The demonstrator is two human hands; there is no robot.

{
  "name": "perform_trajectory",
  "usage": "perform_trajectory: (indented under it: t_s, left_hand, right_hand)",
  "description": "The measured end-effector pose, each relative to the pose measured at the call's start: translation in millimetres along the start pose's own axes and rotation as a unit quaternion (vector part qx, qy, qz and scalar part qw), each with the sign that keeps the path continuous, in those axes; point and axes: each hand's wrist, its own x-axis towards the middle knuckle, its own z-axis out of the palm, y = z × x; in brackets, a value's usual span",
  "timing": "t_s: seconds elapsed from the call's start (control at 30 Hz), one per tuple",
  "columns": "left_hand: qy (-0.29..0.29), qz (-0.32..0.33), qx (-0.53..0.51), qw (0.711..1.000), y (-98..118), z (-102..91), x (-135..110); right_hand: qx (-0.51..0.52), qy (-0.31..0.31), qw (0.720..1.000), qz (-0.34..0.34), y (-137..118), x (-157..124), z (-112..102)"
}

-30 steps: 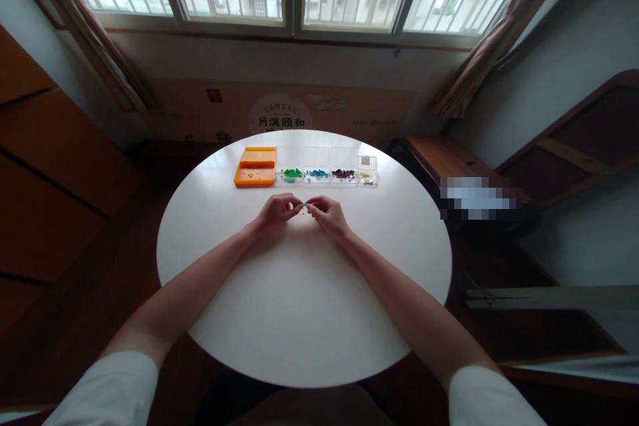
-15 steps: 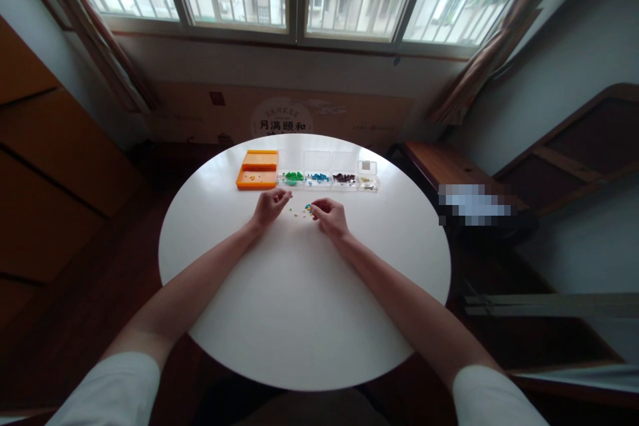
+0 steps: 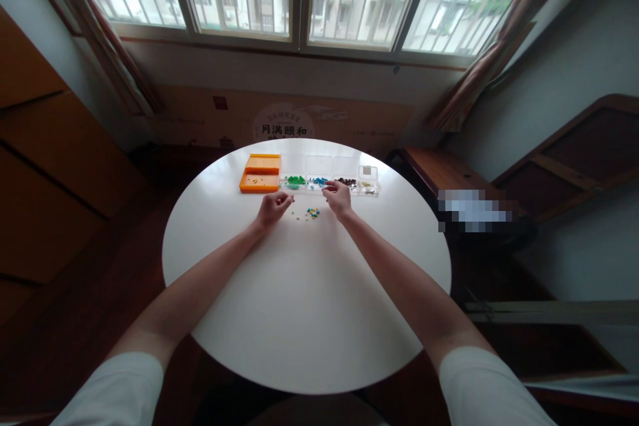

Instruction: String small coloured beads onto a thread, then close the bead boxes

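Note:
On a round white table [image 3: 304, 306], my left hand [image 3: 272, 208] rests with its fingers curled in a pinch; anything in them is too small to make out. Farther back, my right hand [image 3: 338, 197] sits at the front of the clear compartment box [image 3: 332, 180], its fingers pinched near the blue beads [image 3: 317, 181]. A small cluster of coloured beads [image 3: 312, 213] lies on the table between my hands. The box holds green beads [image 3: 295, 180], blue ones, dark beads [image 3: 347, 182] and pale ones.
An open orange box [image 3: 259, 174] stands left of the clear box at the table's far edge. Behind are a cardboard panel with printed characters [image 3: 282, 123] and a barred window. Wooden furniture flanks both sides.
My hands were together over the beads. They parted: the right hand moved back and right to the clear box, leaving the bead cluster on the table. The left hand stayed.

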Motion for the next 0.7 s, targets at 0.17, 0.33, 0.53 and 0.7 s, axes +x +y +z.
perform_trajectory:
  t_s: [0.17,0.33,0.53,0.7]
  left_hand:
    - [-0.004,-0.005,0.0,1.0,1,0.0,0]
    - [-0.007,-0.001,-0.001,1.0,2,-0.4,-1]
    - [-0.013,0.002,-0.004,1.0,6,-0.7,-2]
    - [-0.025,-0.002,-0.006,1.0,9,-0.7,-3]
  right_hand:
    - [-0.085,-0.109,0.981,-0.137,-3,-40,4]
    - [-0.16,-0.137,0.948,-0.239,-5,-69,13]
    - [-0.257,-0.136,0.906,-0.307,-5,-83,12]
    - [-0.266,-0.148,0.897,-0.32,-8,-84,11]
